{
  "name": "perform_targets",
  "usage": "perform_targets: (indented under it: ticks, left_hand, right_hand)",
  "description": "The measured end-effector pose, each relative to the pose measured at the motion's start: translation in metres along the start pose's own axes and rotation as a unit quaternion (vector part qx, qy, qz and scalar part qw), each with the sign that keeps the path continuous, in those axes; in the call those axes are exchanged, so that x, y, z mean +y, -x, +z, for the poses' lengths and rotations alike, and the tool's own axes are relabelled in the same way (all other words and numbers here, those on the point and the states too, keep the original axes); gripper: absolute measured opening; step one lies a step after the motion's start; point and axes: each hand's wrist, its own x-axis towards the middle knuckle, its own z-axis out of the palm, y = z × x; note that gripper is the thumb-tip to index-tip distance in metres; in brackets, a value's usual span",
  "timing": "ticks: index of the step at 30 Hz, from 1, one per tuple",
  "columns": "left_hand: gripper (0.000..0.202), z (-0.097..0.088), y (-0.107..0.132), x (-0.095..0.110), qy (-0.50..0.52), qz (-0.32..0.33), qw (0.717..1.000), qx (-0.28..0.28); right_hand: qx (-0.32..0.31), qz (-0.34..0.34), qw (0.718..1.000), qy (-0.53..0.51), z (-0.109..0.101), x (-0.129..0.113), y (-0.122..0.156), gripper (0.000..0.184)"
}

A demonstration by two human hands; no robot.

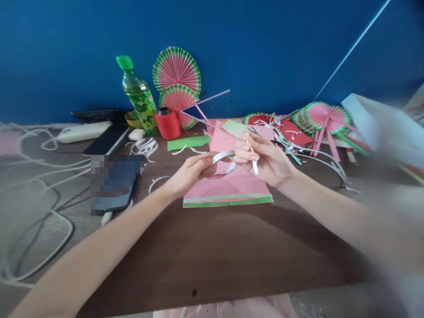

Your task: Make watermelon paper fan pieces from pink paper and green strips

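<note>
My left hand [189, 176] pinches the rim of a roll of white tape [223, 156] between thumb and fingers, above the table. Close on its right, my right hand [266, 162] is closed on a short white tape strip [255, 167], whose end hangs below the fingers. The right fingertips are near the roll; whether they touch it I cannot tell. Below both hands lies a pink paper sheet [228, 187] with a green strip [228, 202] along its near edge. A pale green paper piece [234, 127] is behind the right hand.
At the back stand a green bottle [141, 97], a red spool-like roll [168, 124] and pleated paper fans [177, 68]. More fans [323, 118] lie right, beside white paper strips. A phone [115, 183] and loose white cables [62, 221] are left. A blue wall [251, 48] rises behind.
</note>
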Motion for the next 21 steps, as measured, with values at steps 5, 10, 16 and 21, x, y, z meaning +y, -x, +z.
perform_targets:
  ticks: [5,10,16,21]
  left_hand:
    - [0.03,-0.004,-0.001,-0.003,-0.231,0.004,0.97,0.079]
    - [0.02,-0.012,-0.003,-0.018,-0.461,-0.018,0.877,0.134]
    - [0.008,-0.024,-0.008,-0.018,-0.52,0.073,0.841,0.133]
    - [0.008,-0.017,-0.006,-0.004,-0.438,-0.017,0.89,-0.126]
  right_hand:
    - [0.0,0.006,0.999,0.039,-0.005,-0.002,-0.002,0.03]
    - [-0.006,0.033,0.999,0.012,-0.003,0.004,0.0,0.026]
    - [-0.031,0.03,0.999,0.005,-0.002,0.003,0.001,0.026]
    - [0.007,0.003,0.999,0.041,-0.006,0.003,-0.001,0.026]
